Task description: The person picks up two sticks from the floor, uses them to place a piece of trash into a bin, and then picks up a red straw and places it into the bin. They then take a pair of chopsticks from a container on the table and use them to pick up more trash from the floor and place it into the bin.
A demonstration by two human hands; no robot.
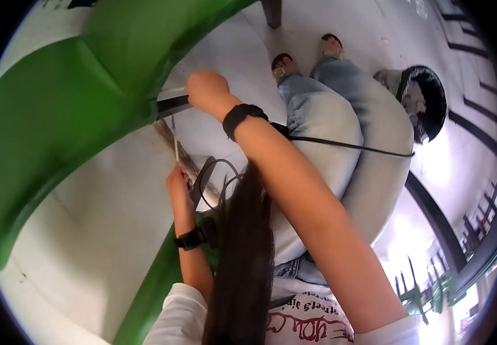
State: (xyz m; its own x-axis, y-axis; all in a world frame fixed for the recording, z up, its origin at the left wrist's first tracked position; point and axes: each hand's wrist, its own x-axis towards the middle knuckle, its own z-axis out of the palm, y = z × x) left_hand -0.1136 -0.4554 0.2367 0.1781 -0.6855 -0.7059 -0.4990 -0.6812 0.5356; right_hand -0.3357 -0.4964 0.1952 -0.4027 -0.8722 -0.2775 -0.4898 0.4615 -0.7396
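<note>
My right hand (207, 92) is closed at the edge of a large green panel (58, 109), beside a short dark bar (172, 106). A thin pale strand (175, 89) runs from this fist toward the green edge. Lower down, my left hand (179, 185) is closed on the end of another pale length (175, 141), which stretches up toward the dark bar. Whether both lengths are one strand is hidden behind the panel's edge. Black bands circle both wrists.
My legs in light jeans (323, 126) extend to the upper right. Beside them stands a bin with a black liner (427, 103). A black cable (352, 145) crosses the jeans. Dark hair (240, 259) hangs in front. Dark metal bars (438, 215) stand at the right.
</note>
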